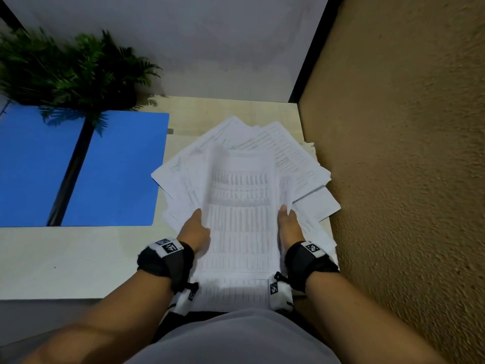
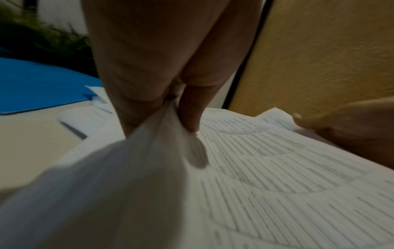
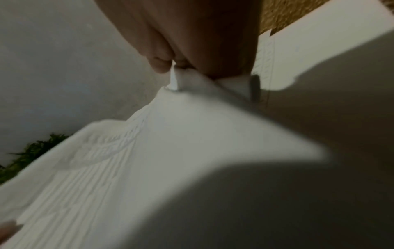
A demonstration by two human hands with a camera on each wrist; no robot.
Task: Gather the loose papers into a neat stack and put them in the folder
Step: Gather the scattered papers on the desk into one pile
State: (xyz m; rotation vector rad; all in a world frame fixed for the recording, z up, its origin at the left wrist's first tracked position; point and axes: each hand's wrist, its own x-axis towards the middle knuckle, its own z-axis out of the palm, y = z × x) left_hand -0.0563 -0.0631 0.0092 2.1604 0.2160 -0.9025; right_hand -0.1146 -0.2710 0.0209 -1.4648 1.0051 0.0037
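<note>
Both hands, left hand (image 1: 195, 228) and right hand (image 1: 287, 225), pinch the sheet's (image 1: 240, 206) side edges, apparently to square it over the fanned papers (image 1: 296, 156).

The papers (image 1: 244, 179) lie fanned over one another on the table (image 1: 78, 258), and every other thing takes its place from them. The open folder (image 1: 118, 166) lies flat on the table just left of the papers, with the plant (image 1: 73, 72) behind the folder and so left of and behind the papers; the wall (image 1: 406, 153) stands close on the papers' right. The left hand (image 1: 195, 229) grips the left edge and the right hand (image 1: 287, 224) the right edge of a top sheet (image 1: 240, 219) held over the papers' near side.
</note>
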